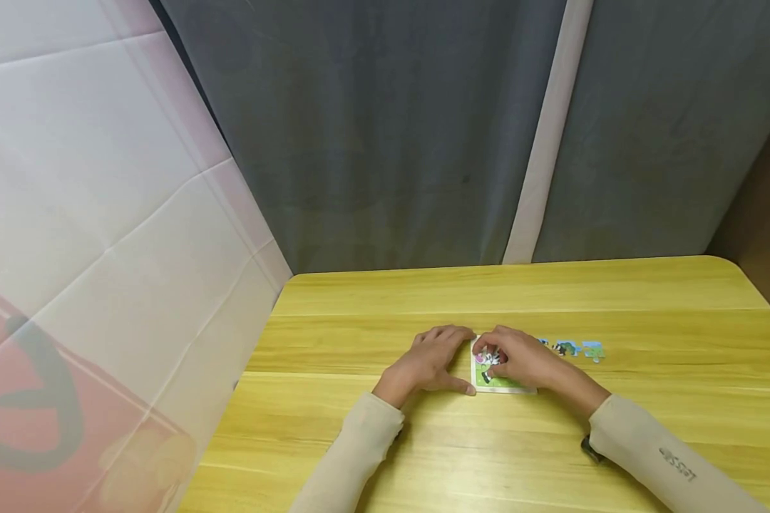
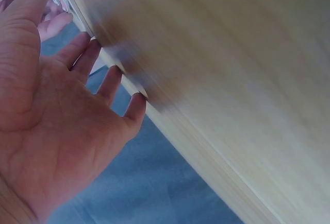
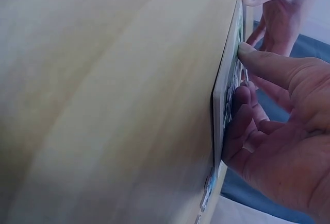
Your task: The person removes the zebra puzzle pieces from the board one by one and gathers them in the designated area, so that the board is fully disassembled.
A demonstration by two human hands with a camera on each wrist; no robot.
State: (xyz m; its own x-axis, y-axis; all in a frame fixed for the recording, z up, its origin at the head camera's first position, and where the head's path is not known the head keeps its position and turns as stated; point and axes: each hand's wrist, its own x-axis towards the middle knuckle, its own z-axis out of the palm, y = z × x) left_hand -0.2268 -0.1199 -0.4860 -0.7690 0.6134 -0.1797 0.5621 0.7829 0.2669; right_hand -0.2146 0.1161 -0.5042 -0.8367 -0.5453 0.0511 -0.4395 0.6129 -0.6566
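Observation:
A small square jigsaw board (image 1: 505, 390) with a pale rim and a green picture with a black-and-white figure lies flat on the table. My left hand (image 1: 431, 360) is spread at the board's left side, thumb by the near corner, fingers by the far one. In the left wrist view its fingertips (image 2: 135, 103) touch the tabletop. Over the board, my right hand (image 1: 520, 358) has thumb and fingers bent together. The right wrist view shows a thin puzzle piece (image 3: 246, 74) edge-on at those fingertips, partly hidden by them.
Several loose puzzle pieces (image 1: 593, 350) lie in a row right of the board, partly behind my right hand. The yellow wood-grain table (image 1: 488, 456) ends at a grey curtain (image 1: 385, 142). A pale printed sheet (image 1: 122, 214) hangs along the left.

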